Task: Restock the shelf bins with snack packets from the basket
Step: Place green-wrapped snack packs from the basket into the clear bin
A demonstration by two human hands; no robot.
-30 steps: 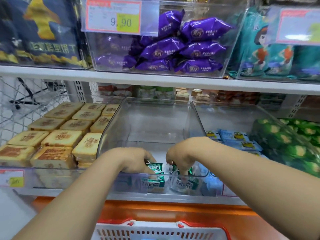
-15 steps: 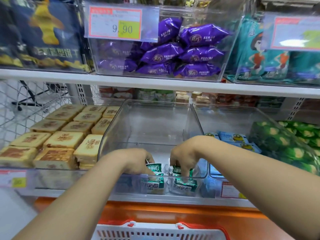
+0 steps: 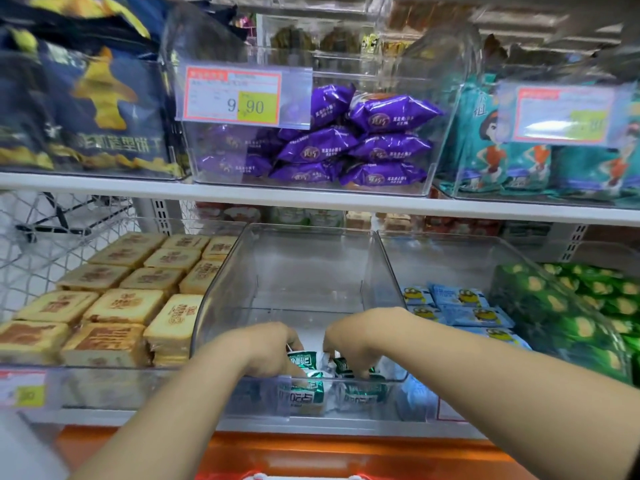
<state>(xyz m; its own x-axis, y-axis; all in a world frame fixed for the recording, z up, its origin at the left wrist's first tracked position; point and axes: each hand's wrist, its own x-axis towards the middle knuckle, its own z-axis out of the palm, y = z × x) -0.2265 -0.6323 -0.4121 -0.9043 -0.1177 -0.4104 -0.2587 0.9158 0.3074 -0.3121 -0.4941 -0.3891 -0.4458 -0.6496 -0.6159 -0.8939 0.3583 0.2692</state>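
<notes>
Still gripping green-and-white snack packets (image 3: pixel 301 393) with the left hand (image 3: pixel 273 351) and the right hand (image 3: pixel 349 344), fingers curled down among them at the front of the middle clear bin (image 3: pixel 311 271). Hardly moved over the last second: same spot, same hold. Judged as settling the packets in place, not yet releasing. Behind them, bare bin floor, so restocking far from complete. Flanked by biscuit packs (image 3: pixel 114 306) on the left and blue packets (image 3: pixel 460 306) on the right. Below, only the basket (image 3: pixel 301 477) rim showing.
</notes>
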